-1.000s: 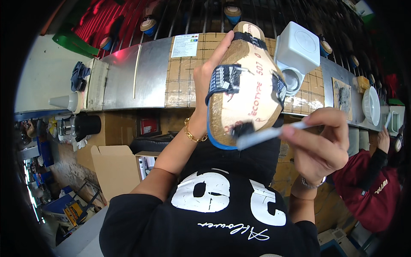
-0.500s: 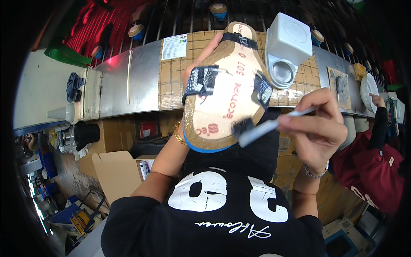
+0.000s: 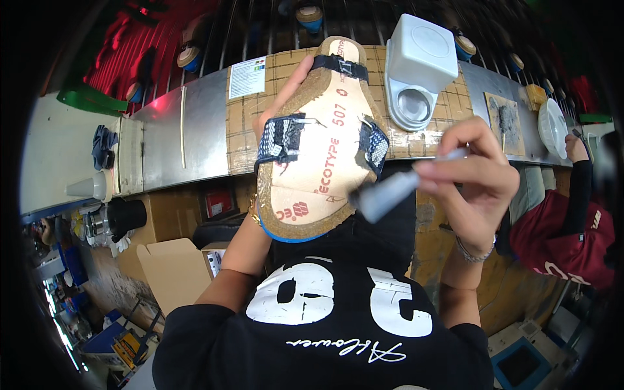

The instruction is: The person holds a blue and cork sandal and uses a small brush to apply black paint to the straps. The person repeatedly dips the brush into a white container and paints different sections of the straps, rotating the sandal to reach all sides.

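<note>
My left hand [image 3: 286, 92] grips a sandal [image 3: 314, 174] from behind, its underside turned up toward me. Red printing marks the pale sole, and a brown cork-like band runs round its edge. Ends of patterned dark straps [image 3: 281, 138] lie folded onto the sole at both sides, with a black strap across the narrow end. Blue shows beneath the wide end. In my right hand [image 3: 478, 188], fingers pinch a brush [image 3: 390, 196] with a pale handle and dark bristles. The brush is smeared by motion beside the sole's lower right edge; whether it touches cannot be told.
On a cardboard-covered bench stands a white dispenser [image 3: 424, 52] with a round cup. A dark-smeared board [image 3: 504, 123] and a white bowl [image 3: 552, 129] lie farther right, near a co-worker in maroon [image 3: 562, 237]. Metal rollers carrying several blue-based pieces run behind. An opened carton [image 3: 170, 270] is at lower left.
The sandal has shifted left and slightly down in view, as has the bench. The brush has drawn off the sole's edge to a spot beside it. Both hands keep their hold.
</note>
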The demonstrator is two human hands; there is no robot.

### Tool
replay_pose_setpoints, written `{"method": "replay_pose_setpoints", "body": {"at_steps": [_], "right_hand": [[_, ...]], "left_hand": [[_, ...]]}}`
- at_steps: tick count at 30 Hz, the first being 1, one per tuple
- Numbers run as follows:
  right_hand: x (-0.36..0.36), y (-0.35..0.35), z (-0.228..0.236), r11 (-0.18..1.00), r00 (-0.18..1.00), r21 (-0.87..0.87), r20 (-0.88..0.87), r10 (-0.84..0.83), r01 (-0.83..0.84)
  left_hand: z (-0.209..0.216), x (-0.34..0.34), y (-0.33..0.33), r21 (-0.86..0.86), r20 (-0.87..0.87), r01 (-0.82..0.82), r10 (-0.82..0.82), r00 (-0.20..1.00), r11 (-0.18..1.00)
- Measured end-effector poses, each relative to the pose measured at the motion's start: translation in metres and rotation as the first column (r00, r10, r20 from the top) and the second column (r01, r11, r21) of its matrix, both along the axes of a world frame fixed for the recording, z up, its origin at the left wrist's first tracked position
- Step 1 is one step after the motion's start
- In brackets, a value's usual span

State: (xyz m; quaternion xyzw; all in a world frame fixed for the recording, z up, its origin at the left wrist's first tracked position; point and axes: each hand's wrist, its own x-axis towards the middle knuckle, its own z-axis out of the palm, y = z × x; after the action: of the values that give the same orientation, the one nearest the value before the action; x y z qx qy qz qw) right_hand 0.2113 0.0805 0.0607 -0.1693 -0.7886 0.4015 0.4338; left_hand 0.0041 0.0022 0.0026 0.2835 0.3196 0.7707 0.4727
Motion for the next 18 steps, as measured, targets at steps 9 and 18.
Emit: {"method": "replay_pose_setpoints", "body": {"at_steps": [9,18], "right_hand": [[0.037,0.026,-0.034,0.867,0.945,-0.396,-0.240,0.221,-0.303],[0.043,0.072,-0.077,0.862,0.776,0.246,0.375,-0.507,0.444]], "left_hand": [[-0.028,-0.030,-0.007,0.030,-0.940,-0.272,0.119,0.319,0.962],[-0.029,-0.049,0.005,0.179,0.148,0.153,-0.181,0.972,0.972]]}}
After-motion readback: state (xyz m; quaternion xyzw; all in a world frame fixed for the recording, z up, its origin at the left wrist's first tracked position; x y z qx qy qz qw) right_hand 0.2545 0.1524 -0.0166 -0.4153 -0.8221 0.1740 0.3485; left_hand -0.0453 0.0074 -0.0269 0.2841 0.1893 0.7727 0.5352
